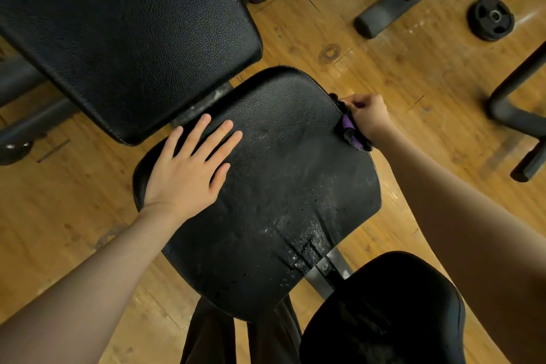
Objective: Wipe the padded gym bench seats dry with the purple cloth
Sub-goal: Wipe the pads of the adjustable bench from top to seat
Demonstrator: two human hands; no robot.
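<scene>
A black padded seat (280, 186) fills the middle of the head view, with wet specks and streaks on its near right part. My left hand (189, 168) lies flat on the seat's left side, fingers straight and spread. My right hand (367, 115) grips the bunched purple cloth (350, 127) against the seat's far right edge; most of the cloth is hidden under the fingers. A larger black back pad (127, 35) stands just beyond the seat at the upper left. Another small black pad (384, 310) sits at the near right.
Wooden floor (413, 74) surrounds the bench. A black weight plate (490, 21) lies on it at the upper right. Black machine legs (399, 0) and a curved frame tube (514, 115) stand at the top and right. Dark trouser legs (236, 340) show below the seat.
</scene>
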